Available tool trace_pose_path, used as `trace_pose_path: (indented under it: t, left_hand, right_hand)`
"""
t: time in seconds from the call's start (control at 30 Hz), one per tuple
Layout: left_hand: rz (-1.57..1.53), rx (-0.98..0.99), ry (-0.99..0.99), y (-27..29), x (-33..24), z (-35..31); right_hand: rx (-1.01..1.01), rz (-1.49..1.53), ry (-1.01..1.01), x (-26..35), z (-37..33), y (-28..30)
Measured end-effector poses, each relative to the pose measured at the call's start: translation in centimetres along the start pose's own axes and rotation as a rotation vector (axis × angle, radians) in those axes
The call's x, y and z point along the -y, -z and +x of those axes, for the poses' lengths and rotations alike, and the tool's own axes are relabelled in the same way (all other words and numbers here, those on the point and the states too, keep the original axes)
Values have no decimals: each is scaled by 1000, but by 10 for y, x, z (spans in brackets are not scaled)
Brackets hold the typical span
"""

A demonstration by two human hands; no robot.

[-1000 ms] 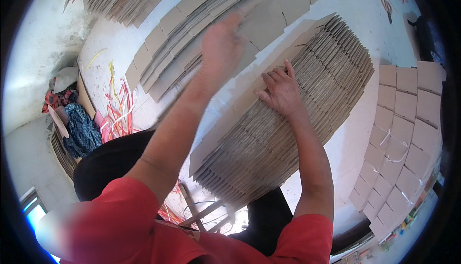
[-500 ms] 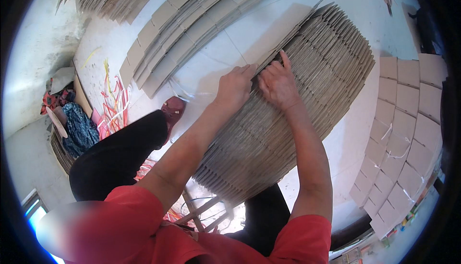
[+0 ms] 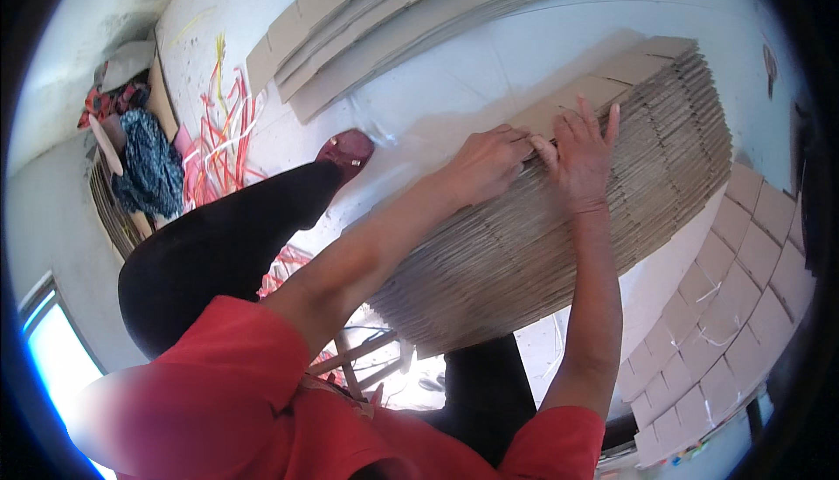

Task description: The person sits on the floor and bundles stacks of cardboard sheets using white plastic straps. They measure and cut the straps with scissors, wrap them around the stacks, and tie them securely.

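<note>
A long stack of flat, slotted cardboard pieces [image 3: 524,253] stands edge-up in front of me, running from lower left to upper right. At its far left side a cardboard sheet [image 3: 625,74] leans over, showing its broad brown face. My left hand [image 3: 491,164] is closed at this side, its fingertips pinching the sheet's edge; the exact grip is partly hidden. Close to its right, my right hand [image 3: 581,161] rests over the top edges with fingers stretched and apart. Its thumb nearly meets the left fingertips.
More stacked cardboard [image 3: 393,26] lies beyond on the pale floor. Tied cardboard bundles [image 3: 708,331] are at the right. Red and white plastic strips [image 3: 223,152] and a dark patterned cloth [image 3: 149,161] lie at the left. My shoe [image 3: 348,150] is beside the stack.
Both hands have moved right relative to the picture as the view shifted. The sheet that stood upright at the stack's side now leans outward. My right hand's fingers have spread from a curled position.
</note>
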State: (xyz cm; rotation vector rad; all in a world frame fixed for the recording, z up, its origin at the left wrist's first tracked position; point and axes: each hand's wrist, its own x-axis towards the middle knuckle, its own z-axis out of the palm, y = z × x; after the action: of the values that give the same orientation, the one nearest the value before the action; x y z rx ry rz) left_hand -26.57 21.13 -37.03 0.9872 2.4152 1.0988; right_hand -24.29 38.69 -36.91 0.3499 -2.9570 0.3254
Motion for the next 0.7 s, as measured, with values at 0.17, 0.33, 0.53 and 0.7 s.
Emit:
trace_pose_path:
  t: [0.17,0.33,0.53,0.7]
  left_hand:
    - [-621,17,458,30,68,-7]
    - [165,-165,171,34,124,-1]
    - [438,88,-22,11,145,25]
    - [371,200,88,12,148,54]
  right_hand:
    - [17,110,-47,-1,4,0]
    - [-13,87,-27,-1,5,-4]
    - [-4,51,-24,0,3,-3]
    - [-19,64,-28,0,2,-2]
